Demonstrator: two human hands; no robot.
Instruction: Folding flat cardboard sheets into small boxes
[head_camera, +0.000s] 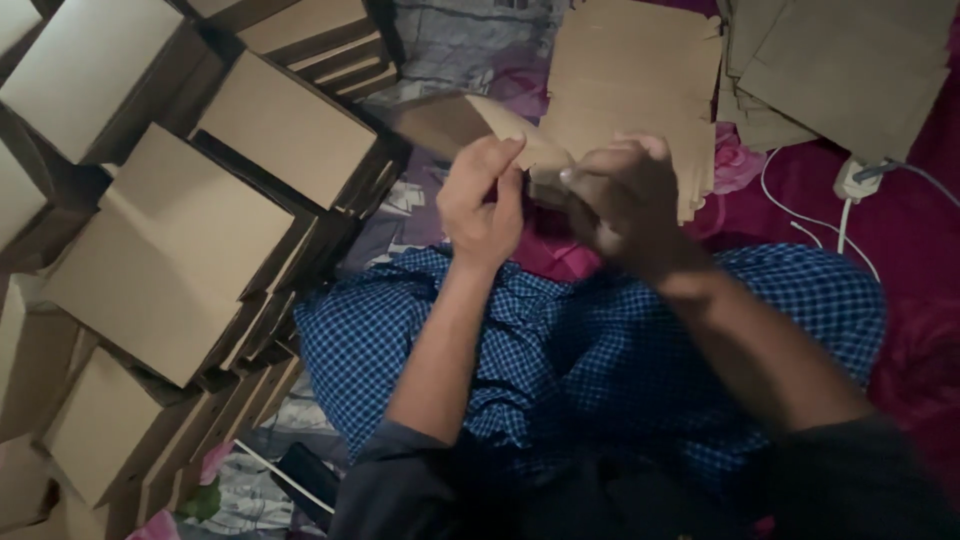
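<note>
Your left hand (482, 200) and right hand (622, 195) both pinched a flat cardboard blank (470, 125) above your lap. Folded boxes (170, 250) crowded your left edge; flat cardboard stacks (640, 90) lay just beyond, leaving little room.

Cardboard piece (470, 125) in my hands: matt brown, smooth paperboard. Folded boxes (170, 250) at my left: same matt cardboard. Flat sheets (640, 90) ahead: dull, unprinted. My trousers (600, 350): woven checked cloth. Cable (800, 215): smooth white plastic.
</note>
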